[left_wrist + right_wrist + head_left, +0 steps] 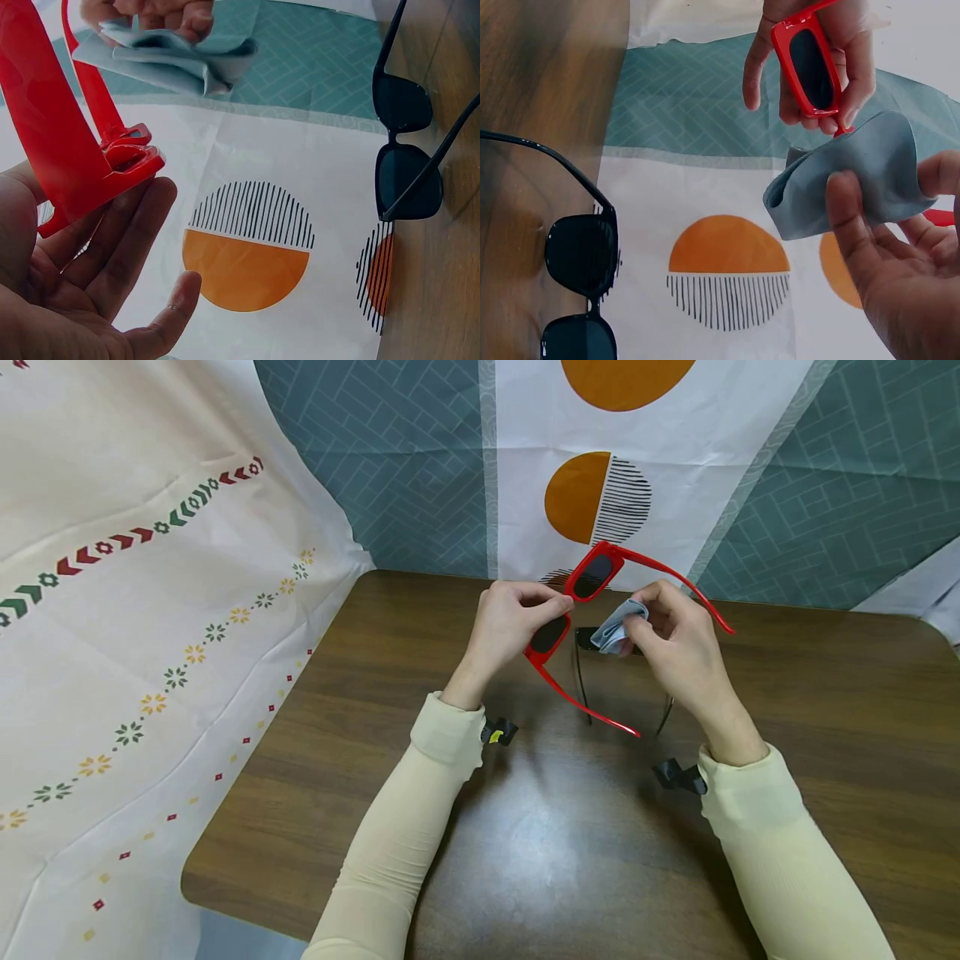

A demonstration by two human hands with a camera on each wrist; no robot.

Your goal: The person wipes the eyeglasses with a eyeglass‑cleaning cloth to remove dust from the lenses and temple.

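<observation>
Both forearms, in cream sleeves, reach forward over the dark wooden table (825, 710), wrists raised so the hands meet above its far half. The left hand (510, 627) pinches the red plastic-framed sunglasses with dark lenses (573, 610) by one lens rim, thumb and fingertips curled on the frame, the other fingers fairly loose. The glasses hang in the air, tilted, with both temples unfolded; one points back toward the person. Just beside them, the right hand (675, 639) grips a crumpled pale blue-grey cleaning cloth (618, 625) between thumb and bent fingers, close to the red frame. Under the hands, a second pair of black-framed sunglasses (581, 289) lies on the table, arms open, near the patterned backdrop cloth (622, 502).
</observation>
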